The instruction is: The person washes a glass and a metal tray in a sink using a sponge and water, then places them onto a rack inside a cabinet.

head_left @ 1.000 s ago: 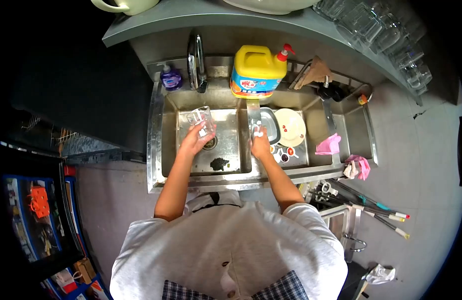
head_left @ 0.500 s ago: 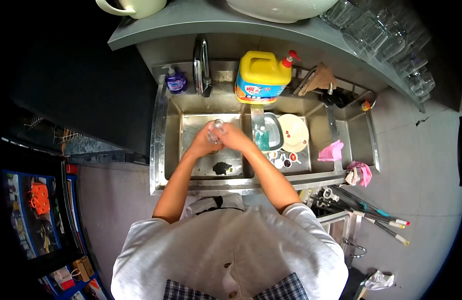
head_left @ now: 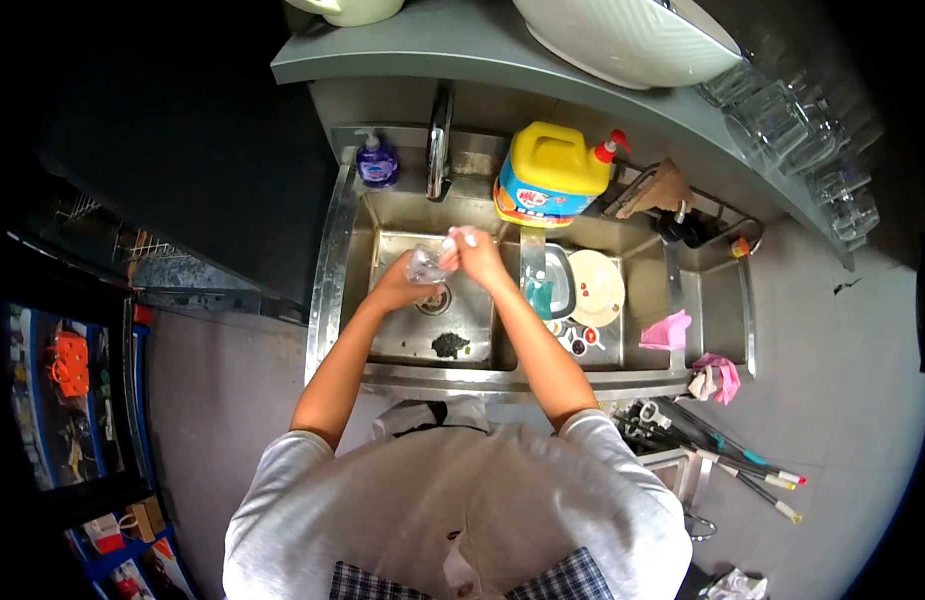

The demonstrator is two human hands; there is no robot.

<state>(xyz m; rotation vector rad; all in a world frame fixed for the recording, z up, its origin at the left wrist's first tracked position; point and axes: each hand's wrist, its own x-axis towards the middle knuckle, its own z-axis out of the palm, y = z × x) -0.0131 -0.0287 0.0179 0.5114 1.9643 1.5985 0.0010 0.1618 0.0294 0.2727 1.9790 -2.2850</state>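
Over the left basin of the steel sink, my left hand is wrapped round a clear drinking glass. My right hand is at the glass's right side with its fingers curled closed. Something whitish, perhaps foam, shows at its fingertips, but I cannot make out what it holds. Below both hands, the drain shows in the basin floor. A dark green clump of scraps lies near the basin's front.
The tap rises behind the basin, between a purple pump bottle and a yellow detergent jug. A cream plate, a grey-rimmed dish and small spoons occupy the middle basin. Overhead, a shelf bears bowls and glasses.
My right hand has drawn away to the right and up from the glass, which now shows more plainly in my left hand. The camera view has shifted slightly.
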